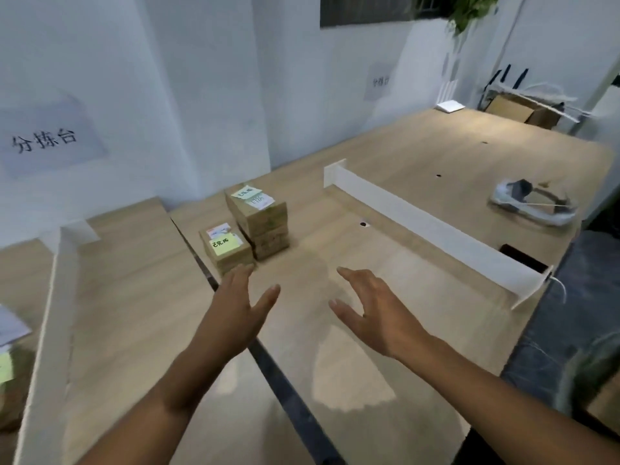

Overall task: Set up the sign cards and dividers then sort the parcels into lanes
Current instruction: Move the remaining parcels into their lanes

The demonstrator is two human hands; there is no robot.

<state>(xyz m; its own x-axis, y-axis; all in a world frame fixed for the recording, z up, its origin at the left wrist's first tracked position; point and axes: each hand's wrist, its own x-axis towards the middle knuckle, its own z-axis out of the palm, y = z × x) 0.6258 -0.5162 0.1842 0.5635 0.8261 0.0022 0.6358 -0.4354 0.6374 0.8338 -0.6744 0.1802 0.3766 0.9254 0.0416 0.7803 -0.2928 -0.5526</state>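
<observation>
Across most of the scene runs a wooden table (419,330), with a second table (134,297) butted against its left side across a dark gap. On the right table a long white divider (436,229) stands on edge, running from the middle far part to the near right edge. Another white divider (47,330) stands on the left table, near the left edge. On the left wall hangs a paper sign (47,139) with handwritten characters.

We hold both hands above the tables between the two dividers, empty and spread. Our left hand (231,317) has straight fingers whose tips reach the low parcel (224,260); we cannot tell whether they touch it. Our right hand (372,310) has loosely bent fingers and is well apart from the parcels.

A taller stack (265,226) of parcels stands just behind the low parcel, at the right table's left edge. Each carries small paper notes on top. Far right lies a blurred white bundle (530,204).
</observation>
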